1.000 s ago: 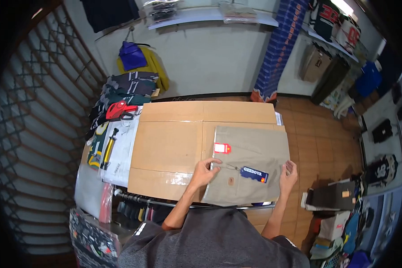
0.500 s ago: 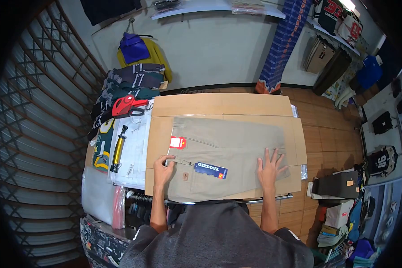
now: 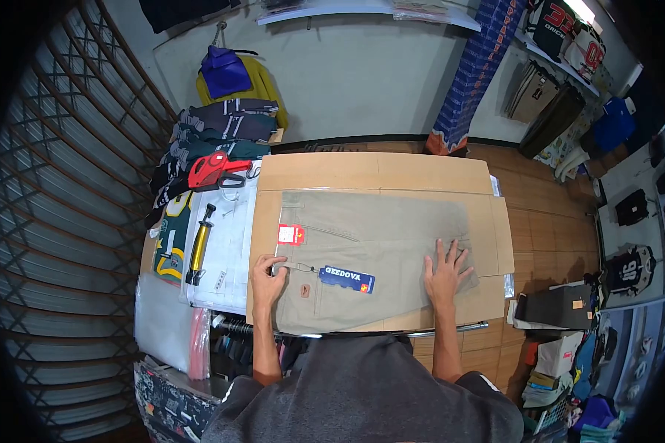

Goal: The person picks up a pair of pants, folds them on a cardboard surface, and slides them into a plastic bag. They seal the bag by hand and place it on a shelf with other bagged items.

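Note:
A pair of khaki shorts (image 3: pixel 391 221) lies folded flat, its waistband toward the left. My left hand (image 3: pixel 268 279) is closed at the waistband edge, thumb and fingers pinching the cloth there. On the leg end at the right, my right hand (image 3: pixel 445 277) rests flat with fingers spread. A blue GEEDOVA hang tag (image 3: pixel 346 279) lies on the shorts, tied by a string near my left hand. Above that hand, a red and white tag (image 3: pixel 291 234) sits by the waistband. Beneath the shorts is a cardboard sheet (image 3: pixel 325 166).
Left of the cardboard are a red tag gun-like tool (image 3: pixel 216 170), a yellow-and-black pump-like tube (image 3: pixel 200 244) and clear plastic bags (image 3: pixel 166 317). Folded clothes (image 3: pixel 225 125) are piled at the back left. A metal rail (image 3: pixel 451 328) runs along the front edge.
The shorts have slid slightly left over the cardboard, with both my hands moving along with them. The whole view has also shifted a little.

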A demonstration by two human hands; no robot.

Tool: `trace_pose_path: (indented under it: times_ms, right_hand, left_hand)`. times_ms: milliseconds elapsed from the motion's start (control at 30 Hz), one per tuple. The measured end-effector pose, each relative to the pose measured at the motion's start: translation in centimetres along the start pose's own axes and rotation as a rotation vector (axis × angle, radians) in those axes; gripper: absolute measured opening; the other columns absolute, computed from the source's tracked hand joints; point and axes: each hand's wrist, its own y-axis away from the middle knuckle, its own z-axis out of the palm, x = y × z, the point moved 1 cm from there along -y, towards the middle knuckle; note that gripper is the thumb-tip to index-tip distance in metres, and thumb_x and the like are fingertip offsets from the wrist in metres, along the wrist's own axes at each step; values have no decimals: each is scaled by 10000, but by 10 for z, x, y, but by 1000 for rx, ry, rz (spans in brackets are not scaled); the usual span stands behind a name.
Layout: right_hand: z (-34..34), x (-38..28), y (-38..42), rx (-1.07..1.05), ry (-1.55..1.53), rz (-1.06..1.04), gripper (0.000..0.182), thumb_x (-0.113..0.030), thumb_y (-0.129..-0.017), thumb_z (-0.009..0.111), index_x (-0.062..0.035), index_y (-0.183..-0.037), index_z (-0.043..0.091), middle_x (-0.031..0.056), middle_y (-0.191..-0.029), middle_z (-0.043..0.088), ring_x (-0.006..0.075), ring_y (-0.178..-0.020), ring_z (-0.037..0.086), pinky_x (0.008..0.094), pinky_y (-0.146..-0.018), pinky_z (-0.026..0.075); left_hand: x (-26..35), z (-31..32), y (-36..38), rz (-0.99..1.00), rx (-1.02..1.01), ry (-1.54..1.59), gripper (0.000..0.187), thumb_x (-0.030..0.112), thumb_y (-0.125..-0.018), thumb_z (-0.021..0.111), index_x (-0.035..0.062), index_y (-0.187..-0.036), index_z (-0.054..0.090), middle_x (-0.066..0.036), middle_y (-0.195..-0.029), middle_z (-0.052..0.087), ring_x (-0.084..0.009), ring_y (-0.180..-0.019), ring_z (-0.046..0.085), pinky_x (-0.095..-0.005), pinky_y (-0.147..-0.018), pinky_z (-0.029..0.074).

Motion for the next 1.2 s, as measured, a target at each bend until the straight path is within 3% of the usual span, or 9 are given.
trace_pose_path:
  times_ms: [233, 400, 500, 600, 700, 800, 1000, 1200]
  right_hand:
    - [0, 6, -13, 0, 4, 6, 614, -459, -1019, 565, -268, -1594, 461, 174, -1716, 276, 517, -1571, 144, 818, -1161, 71]
    - [-1, 10, -17, 0, 10, -4, 618, -459, -1017, 575, -273, -1595, 458, 163, -1717, 280, 506, -1576, 141, 817, -1162, 69]
    - [-5, 14, -17, 1, -58, -15, 630, -427, -1015, 601, -244, -1599, 452, 186, -1713, 273, 506, -1565, 186, 770, -1192, 110]
    - [-2, 47, -21, 161, -309, -12, 637, -399, -1016, 620, -189, -1593, 452, 229, -1685, 312, 500, -1540, 261, 707, -1213, 177]
    - [-14, 97, -25, 401, -233, 120, 659, -405, -1010, 637, -137, -1582, 453, 266, -1617, 406, 489, -1498, 344, 629, -1219, 250]
    - [-31, 137, -23, 412, 24, 598, 685, -431, -998, 653, -62, -1547, 476, 281, -1553, 476, 454, -1474, 389, 579, -1200, 313]
    - [-15, 210, -33, 398, -325, 468, 746, -450, -987, 690, 60, -1488, 477, 326, -1448, 551, 425, -1356, 537, 522, -1109, 437]
    - [-31, 225, -35, 769, -1106, 456, 587, -299, -1033, 688, 49, -1457, 480, 280, -1409, 585, 329, -1271, 611, 456, -1109, 465]
  left_hand:
    - [-2, 8, -5, 74, -18, -23, 247, 77, -744, 724, 52, -967, 827, -123, -973, 697, -291, -1004, 653, -390, -886, 523]
    - [2, 8, -5, 104, -17, -63, 254, 46, -752, 713, 33, -982, 819, -122, -977, 702, -268, -1024, 652, -361, -897, 515]
    - [0, 8, -3, 101, -27, -61, 253, 61, -752, 729, 48, -988, 819, -126, -1002, 692, -283, -1031, 651, -375, -915, 522]
    - [-4, 11, -2, 115, 8, 8, 247, 55, -755, 748, 41, -993, 811, -138, -1062, 667, -291, -1043, 655, -377, -923, 531]
    - [-1, 10, 0, 123, 19, 48, 237, 38, -755, 762, 21, -989, 799, -151, -1112, 639, -292, -1056, 659, -375, -921, 537]
    - [3, 7, 1, 136, 22, 33, 227, 37, -752, 768, 10, -976, 791, -151, -1103, 635, -294, -1054, 659, -378, -918, 539]
    - [-1, 6, 1, 132, -3, 8, 213, 18, -749, 765, -4, -960, 779, -149, -1102, 630, -297, -1088, 639, -377, -951, 524]
    - [0, 6, 1, 102, -7, 41, 204, 11, -749, 760, -11, -952, 773, -146, -1112, 627, -291, -1100, 635, -367, -972, 514]
